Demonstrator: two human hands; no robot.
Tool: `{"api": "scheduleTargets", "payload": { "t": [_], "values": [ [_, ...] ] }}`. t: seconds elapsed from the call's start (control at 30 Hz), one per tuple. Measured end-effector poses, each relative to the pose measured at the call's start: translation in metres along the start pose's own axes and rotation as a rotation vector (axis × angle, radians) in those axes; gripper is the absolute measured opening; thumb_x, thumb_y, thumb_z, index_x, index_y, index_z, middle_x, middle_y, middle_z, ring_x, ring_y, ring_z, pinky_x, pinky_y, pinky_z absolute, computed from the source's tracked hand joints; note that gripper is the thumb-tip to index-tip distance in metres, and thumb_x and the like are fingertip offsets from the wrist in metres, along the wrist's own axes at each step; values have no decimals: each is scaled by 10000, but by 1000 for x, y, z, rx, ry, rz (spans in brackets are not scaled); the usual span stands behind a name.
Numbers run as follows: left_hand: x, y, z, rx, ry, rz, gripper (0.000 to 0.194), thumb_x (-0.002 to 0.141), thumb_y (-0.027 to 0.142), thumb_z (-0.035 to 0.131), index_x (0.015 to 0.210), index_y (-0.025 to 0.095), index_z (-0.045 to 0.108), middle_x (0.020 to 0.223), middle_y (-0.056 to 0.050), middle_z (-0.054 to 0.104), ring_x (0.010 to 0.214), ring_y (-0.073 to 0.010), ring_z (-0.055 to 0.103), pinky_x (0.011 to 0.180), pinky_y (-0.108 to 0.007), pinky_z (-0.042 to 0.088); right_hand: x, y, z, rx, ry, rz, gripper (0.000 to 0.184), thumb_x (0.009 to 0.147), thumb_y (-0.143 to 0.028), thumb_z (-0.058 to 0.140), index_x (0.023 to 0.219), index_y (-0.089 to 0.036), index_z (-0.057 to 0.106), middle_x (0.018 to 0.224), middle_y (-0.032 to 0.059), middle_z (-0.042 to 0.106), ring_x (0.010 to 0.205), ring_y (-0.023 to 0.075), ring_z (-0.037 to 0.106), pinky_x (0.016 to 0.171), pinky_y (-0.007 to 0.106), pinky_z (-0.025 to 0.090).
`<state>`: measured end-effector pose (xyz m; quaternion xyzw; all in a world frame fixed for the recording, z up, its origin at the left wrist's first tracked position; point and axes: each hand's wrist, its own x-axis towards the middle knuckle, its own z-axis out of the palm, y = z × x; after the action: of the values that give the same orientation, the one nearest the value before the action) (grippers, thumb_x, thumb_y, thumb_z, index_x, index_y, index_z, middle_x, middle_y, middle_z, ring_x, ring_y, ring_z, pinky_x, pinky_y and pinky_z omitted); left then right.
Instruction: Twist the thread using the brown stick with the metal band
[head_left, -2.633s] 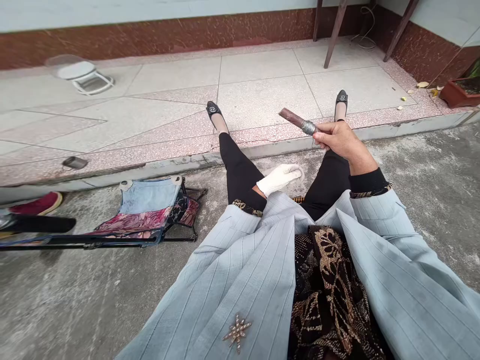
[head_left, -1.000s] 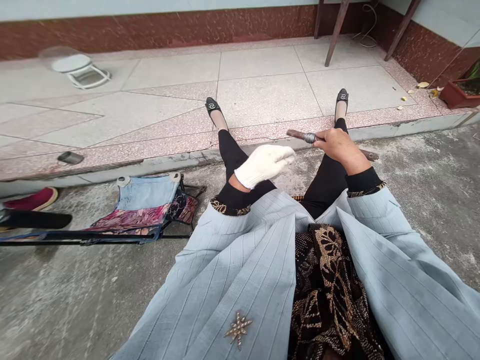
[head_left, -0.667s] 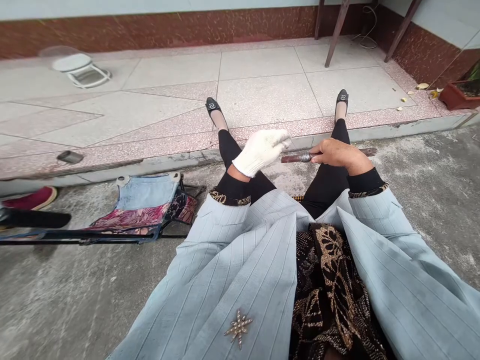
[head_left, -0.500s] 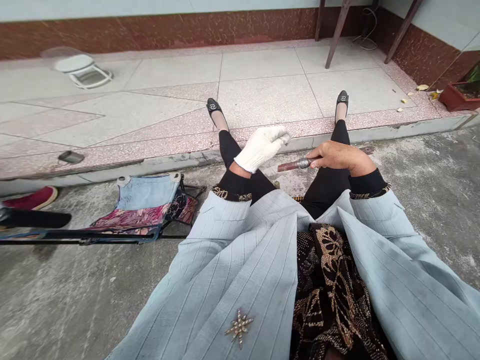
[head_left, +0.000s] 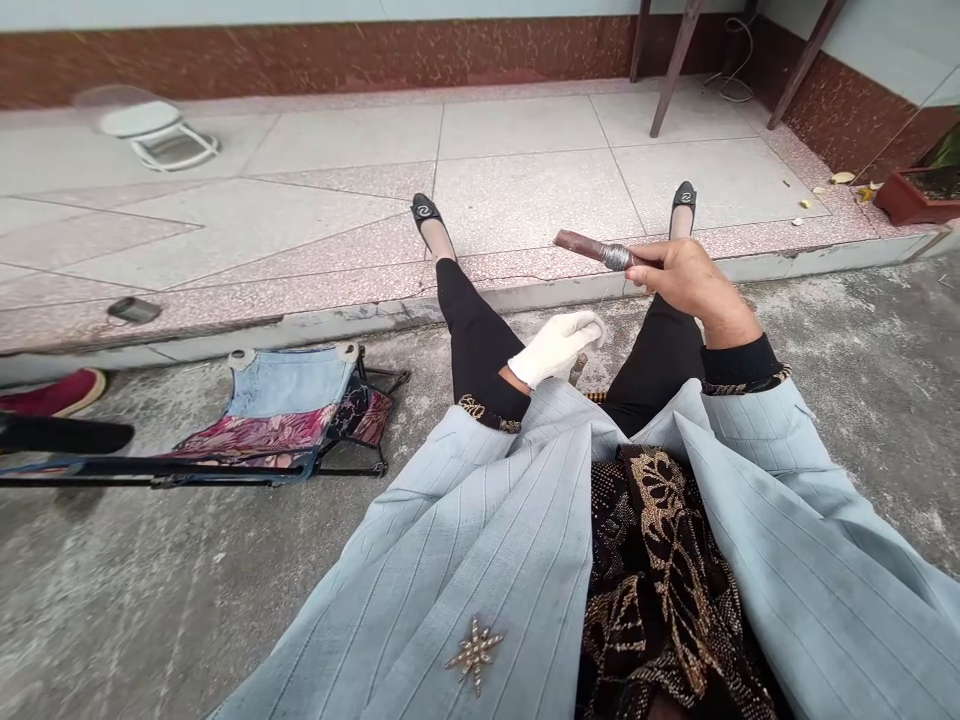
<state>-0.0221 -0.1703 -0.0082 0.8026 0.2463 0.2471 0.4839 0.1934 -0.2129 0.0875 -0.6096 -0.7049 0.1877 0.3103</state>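
Head view: the right hand point(head_left: 694, 282) is clenched around a brown stick point(head_left: 589, 248) with a silver band point(head_left: 616, 257), and the stick pokes out of the fist toward 10 o'clock, above the black trousers point(head_left: 480, 340). At the stick's 7 o'clock, the white-gloved left hand point(head_left: 555, 349) is bunched, fingertips together; whether it grips anything is too small to tell. A folding chair point(head_left: 292, 385) is at its 9 o'clock.

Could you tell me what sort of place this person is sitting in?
Probably an outdoor yard beside a building: rough concrete ground, a raised tiled walkway, and a red planter in the corner.
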Motion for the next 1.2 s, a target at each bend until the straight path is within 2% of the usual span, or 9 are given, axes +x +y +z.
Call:
{"api": "scheduleTargets", "payload": {
  "t": [0.23, 0.37, 0.47, 0.57, 0.8, 0.9, 1.03, 1.13, 1.2],
  "values": [
    [-5, 15, -19, 444, -25, 40, 283, 951, 330, 464, 926, 163, 692, 831, -31, 697, 768, -159, 610, 756, -258, 451, 4, 7, 14, -338, -92, 99, 297, 903, -328, 564, 1041, -166, 773, 823, 74, 680, 784, 207, 574, 691, 307, 339],
    [-1, 19, -27, 727, -9, 69, 302, 971, 334, 450, 979, 188, 714, 870, -40, 723, 814, -184, 646, 751, -272, 444, 5, 11, 22, -505, -255, 154, 289, 897, -316, 572, 1044, -184, 782, 935, 106, 725, 852, 227, 603, 677, 312, 327],
    [5, 19, -35, 829, -8, 100, 301, 967, 327, 456, 1024, 198, 721, 892, -42, 734, 827, -199, 660, 732, -287, 438, 5, 11, 25, -529, -451, 158, 250, 879, -309, 603, 1008, -204, 789, 884, 87, 727, 812, 207, 601, 664, 302, 331],
    [13, 22, -44, 845, -38, 115, 294, 950, 303, 460, 1004, 197, 729, 895, -39, 737, 832, -199, 664, 735, -290, 439, 4, 10, 24, -481, -636, 110, 220, 864, -284, 616, 985, -212, 786, 801, 50, 703, 739, 175, 575, 662, 284, 340],
    [25, 22, -55, 577, -21, 137, 265, 893, 299, 479, 889, 168, 709, 821, -12, 702, 773, -160, 625, 750, -274, 445, -3, 11, 12, -166, -790, -81, 261, 854, -282, 586, 975, -180, 793, 690, 8, 656, 669, 145, 543, 643, 269, 337],
    [30, 10, -51, 431, 13, 129, 244, 874, 299, 490, 870, 155, 686, 826, -14, 687, 796, -159, 616, 777, -282, 455, -6, 9, 8, -35, -744, -87, 309, 839, -314, 607, 1049, -196, 801, 763, 3, 698, 708, 149, 557, 669, 268, 360],
    [30, -10, -36, 103, 90, 60, 252, 886, 352, 507, 835, 143, 639, 752, -29, 631, 656, -130, 540, 654, -268, 433, -9, 4, 1, 158, -485, -81, 388, 827, -393, 639, 1144, -223, 784, 847, -3, 717, 744, 155, 547, 690, 270, 384],
    [22, -13, -23, -90, 11, -27, 289, 924, 391, 476, 837, 150, 611, 645, 7, 531, 526, -88, 403, 545, -236, 342, -6, 0, -4, 206, -216, -63, 387, 835, -393, 628, 1122, -182, 782, 773, 5, 668, 702, 148, 521, 661, 274, 378],
    [12, -7, -18, -71, -89, -43, 291, 929, 386, 470, 836, 151, 615, 653, 15, 527, 543, -86, 407, 552, -230, 341, -2, -2, -7, 178, -78, -57, 342, 854, -361, 604, 1060, -155, 784, 731, 12, 633, 681, 144, 513, 651, 277, 374]
  ]
}}
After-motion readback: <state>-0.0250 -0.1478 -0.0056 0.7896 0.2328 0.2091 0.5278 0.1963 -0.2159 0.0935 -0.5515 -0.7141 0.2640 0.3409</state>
